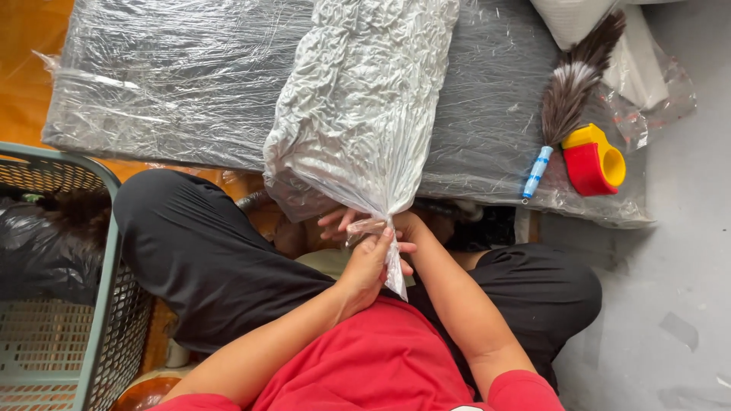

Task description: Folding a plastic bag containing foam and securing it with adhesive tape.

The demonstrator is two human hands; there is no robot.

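Observation:
A long clear plastic bag [358, 106], crinkled and stuffed with pale filling, lies across a grey board wrapped in plastic film [167, 76]. Its neck is gathered into a twist just above my lap. My left hand [367, 266] is closed around that twisted neck, and the loose tail of plastic hangs down past my fingers. My right hand [407, 227] is under and behind the neck, fingers spread against the bag's gathered end. I sit cross-legged in black trousers and a red shirt.
A feather duster with a blue-and-white handle [567, 91] lies on the board at the right, beside a red and yellow tape dispenser [594, 160]. A grey-green mesh basket [106, 304] holding a black bag stands at my left. Grey floor lies to the right.

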